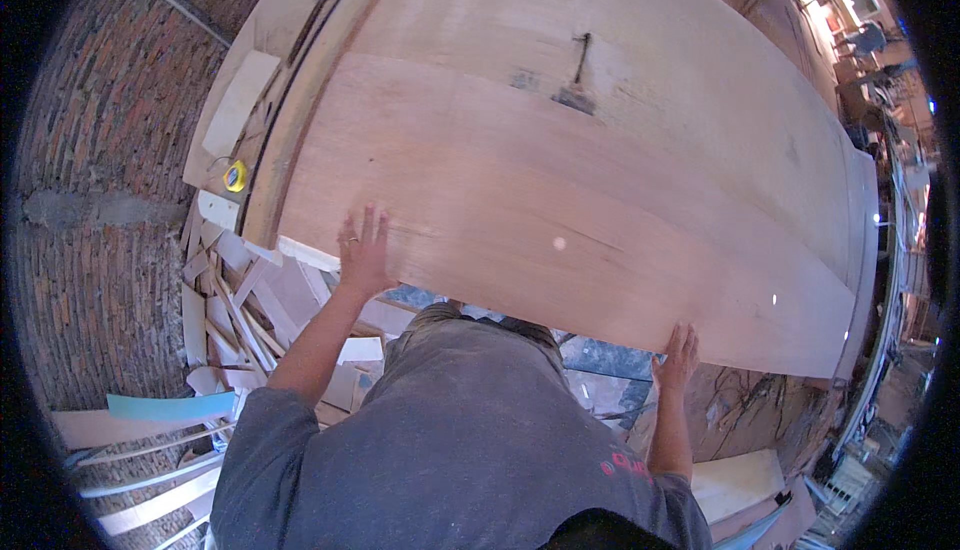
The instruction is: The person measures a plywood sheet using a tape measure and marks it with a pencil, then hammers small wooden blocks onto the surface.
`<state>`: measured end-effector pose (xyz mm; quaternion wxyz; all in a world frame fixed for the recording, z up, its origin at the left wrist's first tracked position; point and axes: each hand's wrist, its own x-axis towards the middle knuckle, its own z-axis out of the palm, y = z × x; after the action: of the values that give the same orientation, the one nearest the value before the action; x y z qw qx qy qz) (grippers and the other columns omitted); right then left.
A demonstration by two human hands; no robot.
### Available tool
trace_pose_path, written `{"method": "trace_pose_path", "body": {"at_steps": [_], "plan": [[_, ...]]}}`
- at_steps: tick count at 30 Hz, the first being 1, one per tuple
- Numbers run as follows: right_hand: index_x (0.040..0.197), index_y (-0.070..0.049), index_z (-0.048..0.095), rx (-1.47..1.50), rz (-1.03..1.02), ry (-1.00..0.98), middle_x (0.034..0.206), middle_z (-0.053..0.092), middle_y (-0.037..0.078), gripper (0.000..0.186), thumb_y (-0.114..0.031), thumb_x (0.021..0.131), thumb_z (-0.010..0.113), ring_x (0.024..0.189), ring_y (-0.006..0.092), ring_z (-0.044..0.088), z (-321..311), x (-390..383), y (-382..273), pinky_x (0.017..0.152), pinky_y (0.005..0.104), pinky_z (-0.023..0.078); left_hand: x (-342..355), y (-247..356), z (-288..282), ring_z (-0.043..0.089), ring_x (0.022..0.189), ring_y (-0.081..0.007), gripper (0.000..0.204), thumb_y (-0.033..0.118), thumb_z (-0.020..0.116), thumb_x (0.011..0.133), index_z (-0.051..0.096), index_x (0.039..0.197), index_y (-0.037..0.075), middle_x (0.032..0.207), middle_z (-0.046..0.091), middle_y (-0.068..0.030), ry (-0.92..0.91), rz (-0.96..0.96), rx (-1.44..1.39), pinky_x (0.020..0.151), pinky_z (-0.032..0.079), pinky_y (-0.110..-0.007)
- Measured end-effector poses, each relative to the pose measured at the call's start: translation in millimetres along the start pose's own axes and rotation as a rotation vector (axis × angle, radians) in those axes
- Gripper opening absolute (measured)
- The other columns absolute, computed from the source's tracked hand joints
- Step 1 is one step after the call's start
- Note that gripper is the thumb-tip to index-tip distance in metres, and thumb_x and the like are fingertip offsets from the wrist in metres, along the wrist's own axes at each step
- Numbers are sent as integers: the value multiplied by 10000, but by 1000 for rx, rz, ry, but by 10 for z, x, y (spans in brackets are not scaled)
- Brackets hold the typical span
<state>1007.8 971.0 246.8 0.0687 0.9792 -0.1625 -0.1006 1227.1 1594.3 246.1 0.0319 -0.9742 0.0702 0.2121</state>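
A wide sheet of reddish plywood (480,180) lies flat in front of me, over a larger pale board (700,60). My left hand (367,255) rests on the sheet near its left front corner, palm down, fingers spread, with a ring on one finger. Farther right, my right hand (680,358) lies over the sheet's near edge with its fingers stretched onto the top; its palm is partly hidden. Neither hand holds a tool. Toward the far side, a dark tool with a thin handle and a wide, dusty base (575,98) lies on the boards.
Along the left runs a wooden rail (285,140), with a yellow tape measure (235,176), a hammer (312,22) and a pale offcut (242,102) beside it. Scrap wood strips (235,315) pile up below, near a brick wall (100,130). Cluttered shelving (900,170) stands right.
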Motion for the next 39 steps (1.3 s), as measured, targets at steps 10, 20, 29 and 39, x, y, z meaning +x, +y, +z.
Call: {"method": "trace_pose_path", "body": {"at_steps": [10, 20, 29, 39], "plan": [[1501, 55, 283, -149, -213, -77, 1569, 300, 162, 696, -71, 870, 549, 1465, 397, 245, 306, 358, 606, 1225, 523, 162, 72, -50, 223, 222, 1443, -526, 747, 270, 610, 860, 328, 1533, 112, 1610, 250, -170, 176, -51, 9, 1162, 207, -636], [1555, 28, 132, -349, -315, 18, 1600, 189, 231, 800, -173, 901, 546, 1482, 435, 170, 425, 411, 613, 1225, 533, 138, -51, 71, 143, 78, 1485, -508, 929, 165, 672, 835, 135, 1592, 196, 1666, 40, -103, 83, -142, -29, 1118, 305, -673], [1556, 44, 81, -332, -236, -70, 1598, 155, 282, 836, -206, 916, 556, 1483, 464, 146, 404, 422, 561, 1237, 515, 117, 35, 45, 21, 81, 1485, -508, 1086, 113, 769, 735, 110, 1593, 211, 1668, 19, -89, 59, -123, -48, 1123, 299, -671], [1554, 45, 103, -426, -334, 148, 1601, 166, 271, 788, -150, 923, 532, 1481, 449, 178, 367, 426, 485, 1227, 507, 180, 58, -6, -14, 77, 1483, -511, 972, 213, 721, 831, 116, 1592, 214, 1668, 6, -89, 47, -110, -43, 1107, 316, -681]]}}
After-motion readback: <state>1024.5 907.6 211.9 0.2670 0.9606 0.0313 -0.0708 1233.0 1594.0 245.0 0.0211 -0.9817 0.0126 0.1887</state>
